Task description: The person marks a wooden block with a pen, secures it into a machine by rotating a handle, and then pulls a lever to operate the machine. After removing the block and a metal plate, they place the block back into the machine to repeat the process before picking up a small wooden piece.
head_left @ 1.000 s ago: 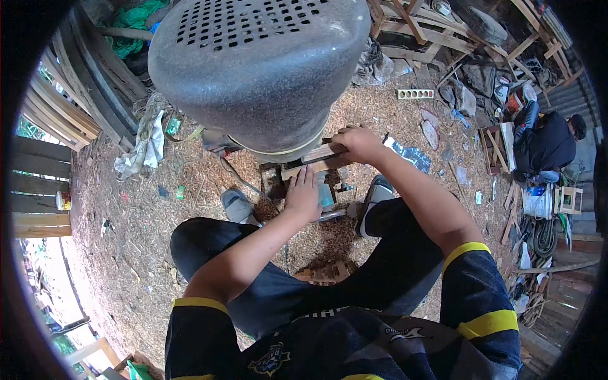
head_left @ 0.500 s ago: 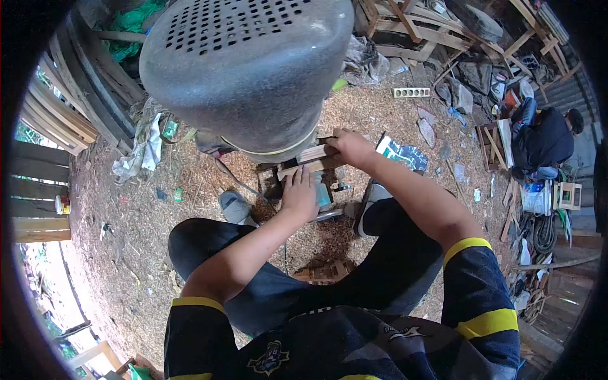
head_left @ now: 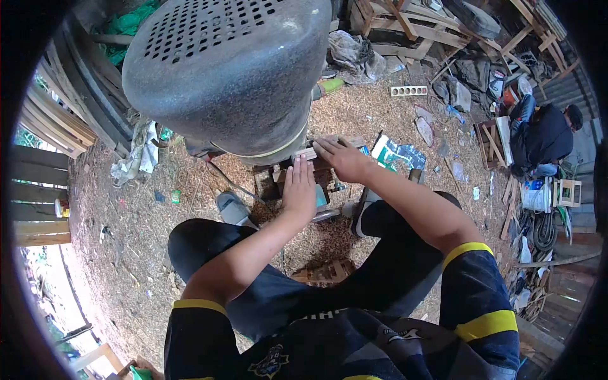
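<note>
A short wooden strip lies across a low bench-like machine on the ground between my feet. My left hand rests with straight fingers, their tips at the strip's near edge. My right hand lies flat over the strip, fingers stretched toward the left, thumb side hidden. Below my hands a green plate and a metal bar show on the machine. Its far part is hidden by a large dark rounded object with a perforated top.
Wood shavings cover the floor. A white power strip lies ahead, and a cable runs beside my left sandal. Another person sits bent over at the right. Curved boards lean at the left.
My right hand has gone from gripping the wood's end to lying flat over it. The wood and my left fingertips have shifted slightly away from me; the view has moved a little.
</note>
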`<state>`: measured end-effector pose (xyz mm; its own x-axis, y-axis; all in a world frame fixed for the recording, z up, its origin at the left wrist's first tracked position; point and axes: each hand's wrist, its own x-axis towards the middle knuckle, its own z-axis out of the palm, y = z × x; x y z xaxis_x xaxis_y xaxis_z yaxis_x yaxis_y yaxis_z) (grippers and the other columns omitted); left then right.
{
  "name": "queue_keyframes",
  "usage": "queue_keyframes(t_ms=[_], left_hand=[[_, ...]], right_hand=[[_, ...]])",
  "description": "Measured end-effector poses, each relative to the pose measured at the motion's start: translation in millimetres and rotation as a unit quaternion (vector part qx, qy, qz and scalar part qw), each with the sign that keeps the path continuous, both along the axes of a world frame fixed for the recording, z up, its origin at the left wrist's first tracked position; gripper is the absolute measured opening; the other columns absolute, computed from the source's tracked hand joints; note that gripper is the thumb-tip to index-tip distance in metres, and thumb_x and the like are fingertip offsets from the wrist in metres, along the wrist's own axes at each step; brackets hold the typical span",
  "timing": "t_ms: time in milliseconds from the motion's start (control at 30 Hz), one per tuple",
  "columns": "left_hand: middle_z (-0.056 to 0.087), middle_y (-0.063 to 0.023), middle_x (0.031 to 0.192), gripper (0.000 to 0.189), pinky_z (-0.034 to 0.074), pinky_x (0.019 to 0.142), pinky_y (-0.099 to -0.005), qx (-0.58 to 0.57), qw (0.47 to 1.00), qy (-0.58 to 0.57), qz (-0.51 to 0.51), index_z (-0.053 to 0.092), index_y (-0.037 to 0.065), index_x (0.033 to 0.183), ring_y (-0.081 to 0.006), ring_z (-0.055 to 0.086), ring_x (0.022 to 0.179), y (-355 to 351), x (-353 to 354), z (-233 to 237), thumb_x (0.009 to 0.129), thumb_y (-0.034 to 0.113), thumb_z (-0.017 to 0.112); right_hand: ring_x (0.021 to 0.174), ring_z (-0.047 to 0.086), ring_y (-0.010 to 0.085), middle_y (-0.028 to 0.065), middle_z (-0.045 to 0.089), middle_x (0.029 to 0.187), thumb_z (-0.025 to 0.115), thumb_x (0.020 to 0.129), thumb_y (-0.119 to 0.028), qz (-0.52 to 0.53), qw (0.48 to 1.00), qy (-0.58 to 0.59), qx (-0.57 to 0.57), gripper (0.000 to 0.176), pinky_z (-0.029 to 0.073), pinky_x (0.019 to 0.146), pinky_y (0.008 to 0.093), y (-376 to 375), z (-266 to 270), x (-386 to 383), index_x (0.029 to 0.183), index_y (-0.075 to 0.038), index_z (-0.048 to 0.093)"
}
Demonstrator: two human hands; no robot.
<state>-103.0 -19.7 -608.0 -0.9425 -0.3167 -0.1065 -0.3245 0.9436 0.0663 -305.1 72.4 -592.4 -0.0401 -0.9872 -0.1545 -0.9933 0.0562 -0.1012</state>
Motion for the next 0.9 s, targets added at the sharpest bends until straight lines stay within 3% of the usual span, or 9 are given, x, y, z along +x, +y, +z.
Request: queue_keyframes(t_ms=[100, 233, 333, 533, 667, 700, 800, 900], left_hand=[[0.022, -0.0277, 0.174, 0.075, 0.014, 0.133, -0.0512, 0.031, 0.999, -0.018, 0.012, 0.030, -0.010, 0.163, -0.0401, 0.020, 0.163, 1, 2, 7, 0.096, 0.015, 0.054], [0.022, -0.0295, 0.173, 0.081, 0.013, 0.133, -0.0520, 0.020, 1.000, -0.010, 0.012, 0.031, -0.010, 0.162, -0.0415, 0.020, 0.163, -4, 4, -3, 0.092, 0.017, 0.060], [0.022, -0.0318, 0.172, 0.085, 0.013, 0.133, -0.0527, 0.016, 0.999, -0.042, 0.012, 0.032, -0.012, 0.161, -0.0431, 0.020, 0.163, 2, 0, 6, 0.089, 0.019, 0.065], [0.030, -0.0352, 0.168, 0.081, 0.020, 0.132, -0.0526, -0.013, 0.998, -0.068, 0.006, 0.037, -0.016, 0.155, -0.0451, 0.030, 0.159, 5, -8, 10, 0.091, 0.024, 0.064], [0.033, -0.0367, 0.167, 0.079, 0.023, 0.131, -0.0524, -0.030, 0.994, -0.109, -0.003, 0.037, -0.016, 0.156, -0.0461, 0.033, 0.158, 3, -18, 16, 0.092, 0.023, 0.063], [0.032, -0.0369, 0.167, 0.081, 0.023, 0.131, -0.0532, -0.020, 0.993, -0.116, 0.002, 0.035, -0.016, 0.157, -0.0466, 0.033, 0.157, 1, -20, 17, 0.092, 0.022, 0.064], [0.033, -0.0372, 0.166, 0.083, 0.024, 0.130, -0.0539, -0.004, 0.992, -0.124, 0.016, 0.030, -0.014, 0.160, -0.0474, 0.036, 0.156, -1, -27, 19, 0.092, 0.020, 0.065], [0.035, -0.0383, 0.165, 0.084, 0.026, 0.130, -0.0523, -0.006, 0.993, -0.109, 0.036, 0.027, -0.012, 0.162, -0.0478, 0.038, 0.154, 6, -30, 20, 0.092, 0.018, 0.063]], right_hand=[[0.165, 0.021, 0.0325, 0.0165, 0.021, 0.178, 0.066, 0.092, -0.014, 0.007, 0.999, -0.014, 0.042, 0.092, 0.024, 0.130, 0.0571, -2, -2, 8, 0.170, -0.004, 0.018], [0.166, 0.015, 0.0340, 0.0173, 0.015, 0.179, 0.065, 0.093, -0.016, -0.010, 0.996, -0.010, 0.089, 0.094, 0.021, 0.131, 0.0576, -7, 6, 14, 0.170, -0.002, 0.014], [0.164, 0.022, 0.0347, 0.0188, 0.018, 0.178, 0.076, 0.084, -0.018, 0.017, 0.999, 0.032, 0.006, 0.107, 0.024, 0.131, 0.0552, 2, -11, 13, 0.170, -0.002, 0.014], [0.167, 0.012, 0.0313, 0.0146, 0.011, 0.181, 0.075, 0.088, -0.021, -0.006, 0.998, -0.016, 0.063, 0.105, 0.017, 0.133, 0.0549, 4, 0, 14, 0.172, -0.006, 0.013], [0.162, 0.028, 0.0354, 0.0162, 0.025, 0.176, 0.074, 0.089, -0.019, -0.024, 0.999, -0.033, 0.014, 0.097, 0.025, 0.131, 0.0516, 1, -9, -12, 0.170, -0.007, 0.022], [0.158, 0.036, 0.0359, 0.0205, 0.032, 0.172, 0.071, 0.090, -0.016, -0.082, 0.995, -0.048, -0.005, 0.091, 0.030, 0.128, 0.0524, 4, -7, -17, 0.168, -0.006, 0.025], [0.147, 0.051, 0.0358, 0.0251, 0.049, 0.159, 0.068, 0.090, -0.012, -0.237, 0.969, 0.063, -0.022, 0.078, 0.043, 0.119, 0.0531, 17, 0, -32, 0.161, -0.003, 0.037], [0.128, 0.066, 0.0392, 0.0283, 0.066, 0.136, 0.065, 0.088, -0.009, -0.369, 0.922, -0.078, 0.087, 0.057, 0.053, 0.107, 0.0532, 29, 15, -52, 0.143, 0.000, 0.054]])
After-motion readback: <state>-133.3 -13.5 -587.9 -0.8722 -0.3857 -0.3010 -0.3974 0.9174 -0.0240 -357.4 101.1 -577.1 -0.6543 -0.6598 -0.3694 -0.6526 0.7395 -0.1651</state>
